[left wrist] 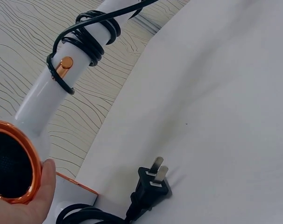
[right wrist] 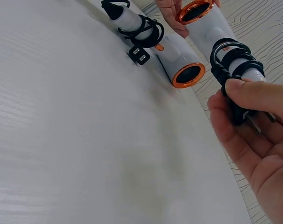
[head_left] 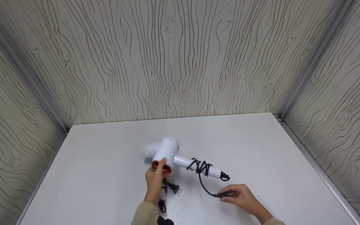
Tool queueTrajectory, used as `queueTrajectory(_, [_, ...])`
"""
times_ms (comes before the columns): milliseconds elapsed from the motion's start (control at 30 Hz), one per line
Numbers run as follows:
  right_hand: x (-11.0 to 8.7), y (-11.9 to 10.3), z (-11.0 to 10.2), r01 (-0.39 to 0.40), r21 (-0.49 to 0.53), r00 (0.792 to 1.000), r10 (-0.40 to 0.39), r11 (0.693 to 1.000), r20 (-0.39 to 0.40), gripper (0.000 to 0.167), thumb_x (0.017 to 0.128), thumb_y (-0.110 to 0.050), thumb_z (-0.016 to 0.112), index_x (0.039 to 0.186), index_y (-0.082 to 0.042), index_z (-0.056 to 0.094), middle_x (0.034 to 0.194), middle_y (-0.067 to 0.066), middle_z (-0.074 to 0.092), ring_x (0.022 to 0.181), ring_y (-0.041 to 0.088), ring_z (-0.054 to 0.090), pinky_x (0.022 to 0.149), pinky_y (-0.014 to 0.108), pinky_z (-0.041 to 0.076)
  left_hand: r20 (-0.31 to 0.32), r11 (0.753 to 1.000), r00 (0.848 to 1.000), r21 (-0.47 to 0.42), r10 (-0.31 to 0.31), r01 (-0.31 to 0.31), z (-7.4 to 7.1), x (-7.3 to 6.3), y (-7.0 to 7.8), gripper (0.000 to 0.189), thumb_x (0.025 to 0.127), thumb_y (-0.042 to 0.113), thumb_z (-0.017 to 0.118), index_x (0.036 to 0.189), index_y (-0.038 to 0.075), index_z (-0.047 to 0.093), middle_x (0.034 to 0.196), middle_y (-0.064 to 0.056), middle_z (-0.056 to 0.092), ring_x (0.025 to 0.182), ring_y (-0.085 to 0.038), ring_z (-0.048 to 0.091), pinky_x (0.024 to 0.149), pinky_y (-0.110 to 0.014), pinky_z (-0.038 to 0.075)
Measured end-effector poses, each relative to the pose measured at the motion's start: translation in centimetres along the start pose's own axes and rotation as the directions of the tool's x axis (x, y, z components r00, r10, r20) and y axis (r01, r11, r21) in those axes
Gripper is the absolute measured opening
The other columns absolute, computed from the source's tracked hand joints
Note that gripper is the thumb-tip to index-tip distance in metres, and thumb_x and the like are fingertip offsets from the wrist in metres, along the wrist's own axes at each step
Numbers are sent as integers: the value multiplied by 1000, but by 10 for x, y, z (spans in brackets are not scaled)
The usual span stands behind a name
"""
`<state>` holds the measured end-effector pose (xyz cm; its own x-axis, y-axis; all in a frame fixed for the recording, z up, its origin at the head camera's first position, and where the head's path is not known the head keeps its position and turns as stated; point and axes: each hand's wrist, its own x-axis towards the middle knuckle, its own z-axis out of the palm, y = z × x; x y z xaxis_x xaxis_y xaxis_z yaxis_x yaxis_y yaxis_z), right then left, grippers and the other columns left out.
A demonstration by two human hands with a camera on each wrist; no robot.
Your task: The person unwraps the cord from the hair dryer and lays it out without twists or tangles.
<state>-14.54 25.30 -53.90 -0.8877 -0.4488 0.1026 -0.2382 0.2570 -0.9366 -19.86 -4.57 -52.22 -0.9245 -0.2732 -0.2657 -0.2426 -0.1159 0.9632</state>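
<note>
My left hand point(head_left: 155, 181) grips a white hair dryer point(head_left: 167, 148) by its barrel, near the orange-rimmed end. A black cord point(head_left: 202, 168) winds round the dryer's handle, which points right. My right hand point(head_left: 241, 198) pinches the plug point(right wrist: 237, 112) at that cord's loose end; its metal prongs show in the right wrist view. A second white hair dryer point(right wrist: 174, 56) lies on the table behind the held one, mostly hidden by it and by my left arm in the head view. That dryer's own plug point(left wrist: 151, 189) rests on the white surface.
Both dryers are over a white table point(head_left: 98, 162). Wood-grain panels point(head_left: 173, 62) rise behind it and on both sides, with grey metal posts point(head_left: 317, 59) at the corners. A dark object point(head_left: 165, 220) shows at the bottom edge, beside the left sleeve.
</note>
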Motion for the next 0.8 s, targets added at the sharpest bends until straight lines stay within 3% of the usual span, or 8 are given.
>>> queueTrajectory(133, [0,-5,-4,49,42,998,-51,998,39,22,84,-4,69,101,10,69,98,23,72,89,-4,66,75,17,59,-20,1000,1000,7,15,-15,-1,1,-1,73,89,51,59,131,-8,47,128,-25,57,106,-27,64,97,-43,54])
queueTrajectory(300, [-2,-13,-14,100,107,992,-107,989,60,21,85,-3,67,103,9,68,100,3,75,89,0,68,76,19,60,-43,1000,999,9,23,-22,-1,1,-2,71,89,51,60,130,-6,48,127,-24,57,103,-25,63,95,-42,54])
queueTrajectory(433, [-4,-20,-25,95,159,993,-104,983,49,21,86,0,65,105,9,67,102,-9,74,90,2,69,78,18,59,-56,1000,998,15,27,-26,-2,1,0,71,89,51,60,131,-6,48,127,-23,58,101,-24,64,95,-41,55])
queueTrajectory(600, [-7,-26,-37,90,193,995,-97,977,26,22,88,2,62,108,9,66,105,-12,72,93,4,70,81,18,59,-61,998,997,40,46,-44,-2,1,-1,72,88,51,62,131,-5,48,128,-24,57,103,-26,63,94,-43,55])
queueTrajectory(800, [-6,-29,-44,150,199,989,-148,968,-25,23,89,5,59,110,4,66,107,-10,72,93,4,70,82,18,59,-51,989,991,97,121,-116,-2,1,-3,72,86,46,66,133,-5,46,129,-24,57,113,-32,60,98,-46,53])
